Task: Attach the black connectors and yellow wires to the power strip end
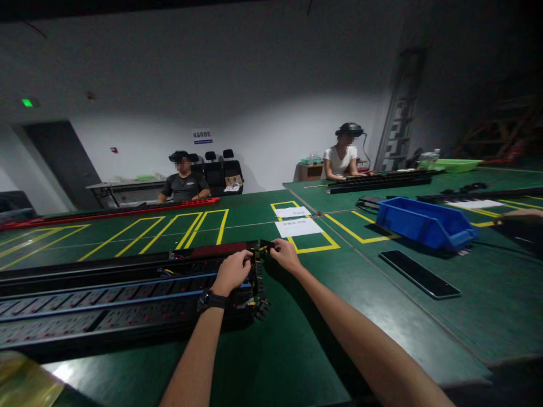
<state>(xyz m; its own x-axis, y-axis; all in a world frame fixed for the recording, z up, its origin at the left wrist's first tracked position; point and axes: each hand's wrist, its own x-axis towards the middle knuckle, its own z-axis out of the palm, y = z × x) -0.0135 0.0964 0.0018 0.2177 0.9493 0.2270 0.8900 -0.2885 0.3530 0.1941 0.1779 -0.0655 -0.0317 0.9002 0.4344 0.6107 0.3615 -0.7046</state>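
Several long black power strips with rows of sockets and red dots lie side by side on the left, some with blue edges. My left hand, with a black watch at the wrist, curls its fingers onto the right end of the strips. Just right of that end, my right hand pinches a small dark part. Its exact kind is too small to tell. Bits of yellow wire and black end pieces show at the strips' ends.
A blue bin and a phone-like black slab lie to the right. White paper sheets rest on the green table, beyond my hands. Two people sit across; another person's hand shows at the right edge.
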